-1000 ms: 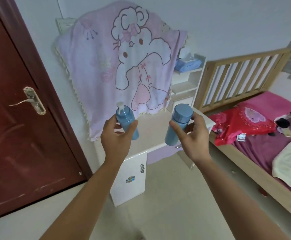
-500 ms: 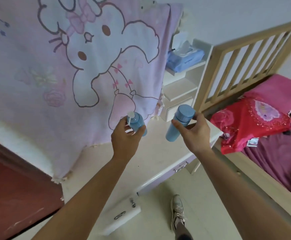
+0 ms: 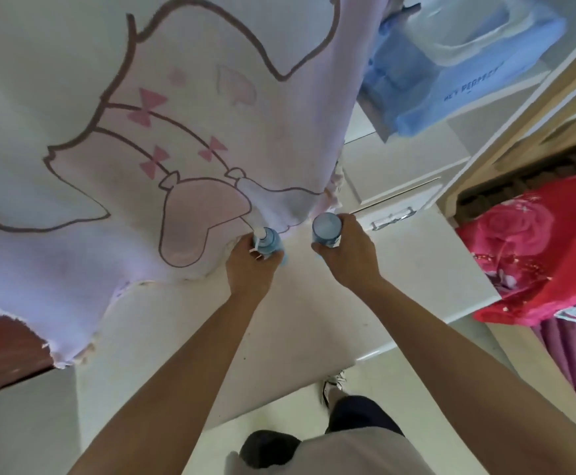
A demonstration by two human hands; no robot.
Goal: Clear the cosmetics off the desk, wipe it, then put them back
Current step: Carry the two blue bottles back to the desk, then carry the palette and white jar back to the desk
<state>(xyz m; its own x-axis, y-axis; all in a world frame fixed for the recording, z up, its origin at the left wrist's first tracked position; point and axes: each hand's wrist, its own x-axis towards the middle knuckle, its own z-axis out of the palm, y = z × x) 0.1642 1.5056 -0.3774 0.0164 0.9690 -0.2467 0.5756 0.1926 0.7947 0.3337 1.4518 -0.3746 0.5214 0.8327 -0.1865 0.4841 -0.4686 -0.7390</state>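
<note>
I look straight down on the white desk [image 3: 314, 330]. My left hand [image 3: 249, 265] grips a blue pump bottle [image 3: 268, 242] with a white nozzle, held upright over the desk's back edge by the hanging cloth. My right hand [image 3: 348, 255] grips a taller blue bottle with a round cap [image 3: 327, 229], also upright, a little to the right of the first. Whether either bottle's base touches the desk is hidden by my hands.
A pink cartoon cloth [image 3: 142, 149] hangs over the back of the desk. A blue tissue pack [image 3: 458, 63] sits on a white shelf at upper right, above a small drawer [image 3: 392, 207]. A bed with red bedding [image 3: 540, 255] and a wooden frame stands to the right.
I have stepped up to the desk and the camera now looks down on it. Both hands have carried the bottles forward and lower, to the desk's back edge.
</note>
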